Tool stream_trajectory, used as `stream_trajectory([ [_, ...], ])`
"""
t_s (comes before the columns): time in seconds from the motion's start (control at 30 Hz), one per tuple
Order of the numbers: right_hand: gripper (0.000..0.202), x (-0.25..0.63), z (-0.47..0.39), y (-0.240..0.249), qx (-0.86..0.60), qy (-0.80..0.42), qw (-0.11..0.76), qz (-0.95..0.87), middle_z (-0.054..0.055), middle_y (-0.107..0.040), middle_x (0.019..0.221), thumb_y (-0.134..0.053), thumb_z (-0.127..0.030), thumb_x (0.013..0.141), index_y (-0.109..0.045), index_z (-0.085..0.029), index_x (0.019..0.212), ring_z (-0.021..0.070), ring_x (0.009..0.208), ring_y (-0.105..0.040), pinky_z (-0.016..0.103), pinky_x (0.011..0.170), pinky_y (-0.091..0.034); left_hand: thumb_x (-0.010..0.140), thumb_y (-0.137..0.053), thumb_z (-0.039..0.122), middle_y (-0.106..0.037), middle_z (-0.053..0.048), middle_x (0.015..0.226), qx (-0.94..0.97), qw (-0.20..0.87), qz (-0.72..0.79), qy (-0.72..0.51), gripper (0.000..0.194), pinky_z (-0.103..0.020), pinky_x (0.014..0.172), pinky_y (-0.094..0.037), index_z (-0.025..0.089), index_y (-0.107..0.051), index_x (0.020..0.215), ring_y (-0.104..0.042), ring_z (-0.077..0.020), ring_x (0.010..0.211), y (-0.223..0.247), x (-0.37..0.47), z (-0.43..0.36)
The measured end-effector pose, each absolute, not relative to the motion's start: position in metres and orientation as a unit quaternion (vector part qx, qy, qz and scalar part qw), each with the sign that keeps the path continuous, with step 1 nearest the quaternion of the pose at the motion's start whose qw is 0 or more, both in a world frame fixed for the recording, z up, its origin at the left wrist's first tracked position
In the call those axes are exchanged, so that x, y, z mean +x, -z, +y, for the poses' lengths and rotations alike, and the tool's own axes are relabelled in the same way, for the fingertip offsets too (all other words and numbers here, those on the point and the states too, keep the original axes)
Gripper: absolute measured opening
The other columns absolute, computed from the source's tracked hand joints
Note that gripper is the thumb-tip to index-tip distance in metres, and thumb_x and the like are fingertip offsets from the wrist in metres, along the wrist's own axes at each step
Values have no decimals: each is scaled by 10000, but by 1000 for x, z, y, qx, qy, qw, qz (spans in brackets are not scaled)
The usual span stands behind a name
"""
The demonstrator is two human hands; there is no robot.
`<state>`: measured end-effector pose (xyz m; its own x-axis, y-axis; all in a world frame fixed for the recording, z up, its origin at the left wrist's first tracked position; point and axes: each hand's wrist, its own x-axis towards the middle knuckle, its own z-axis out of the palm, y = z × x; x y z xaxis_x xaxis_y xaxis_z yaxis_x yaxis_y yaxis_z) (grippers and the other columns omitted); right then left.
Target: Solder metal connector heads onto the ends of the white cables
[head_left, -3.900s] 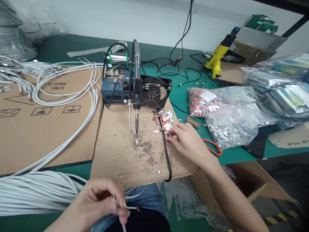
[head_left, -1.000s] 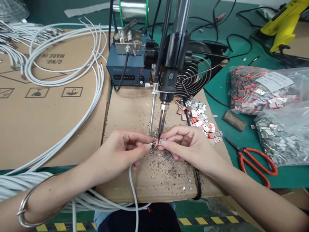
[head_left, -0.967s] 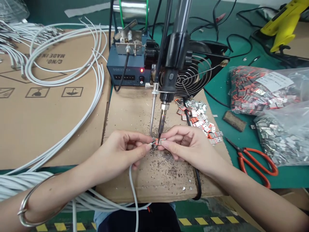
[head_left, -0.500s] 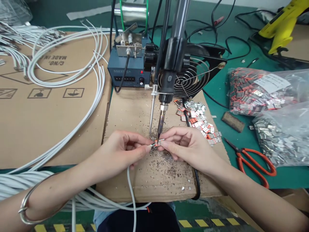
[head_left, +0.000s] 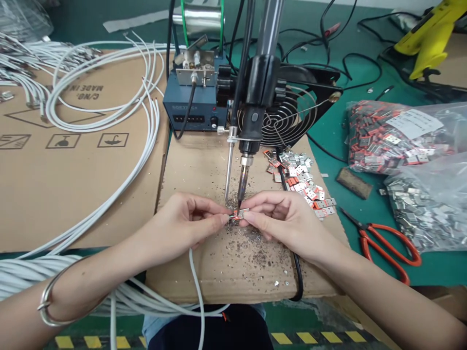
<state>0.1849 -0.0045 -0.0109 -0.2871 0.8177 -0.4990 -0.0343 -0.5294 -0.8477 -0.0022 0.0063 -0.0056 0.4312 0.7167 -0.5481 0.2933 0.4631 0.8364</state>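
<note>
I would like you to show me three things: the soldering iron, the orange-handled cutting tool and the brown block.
Soldering iron (head_left: 251,121): head view, on its black grip.
Orange-handled cutting tool (head_left: 362,226): head view, at its dark pivot.
Brown block (head_left: 354,183): head view, middle of its top.

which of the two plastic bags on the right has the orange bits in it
The farther bag, with the white label; the nearer bag, beside the orange-handled pliers, shows only silver pieces.
</note>
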Motion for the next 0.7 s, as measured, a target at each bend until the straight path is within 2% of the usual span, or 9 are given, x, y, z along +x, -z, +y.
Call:
stream_trajectory([
  [0.2, 82, 188, -5, 12, -489, -720, 314, -380, 14, -689, 620, -716, -124, 685, -672, -113, 753, -9, 416, -494, 82, 374, -330, 749, -628, 194, -444, 81, 406, 476, 703, 499, -174, 133, -119, 333, -238, 116, -699, 669, -342, -22, 363, 3, -1, 7],
  [0.47, 89, 186, -5, 10, -513, -718, 314, -351, 16, -688, 604, -720, -94, 657, -676, -116, 731, 30, 499, -597, 78, 414, -393, 757, -625, 145, -455, 87, 397, 472, 705, 499, -178, 130, -82, 325, -242, 121, -703, 656, -345, -1, 351, 3, -1, 5],
  [0.7, 102, 187, -5, 12, -490, -721, 316, -375, 15, -696, 629, -719, -125, 682, -680, -112, 775, -11, 420, -510, 73, 383, -338, 755, -618, 156, -437, 92, 386, 475, 707, 490, -184, 124, -90, 315, -233, 123, -703, 671, -339, -3, 340, 2, 0, 6],
])
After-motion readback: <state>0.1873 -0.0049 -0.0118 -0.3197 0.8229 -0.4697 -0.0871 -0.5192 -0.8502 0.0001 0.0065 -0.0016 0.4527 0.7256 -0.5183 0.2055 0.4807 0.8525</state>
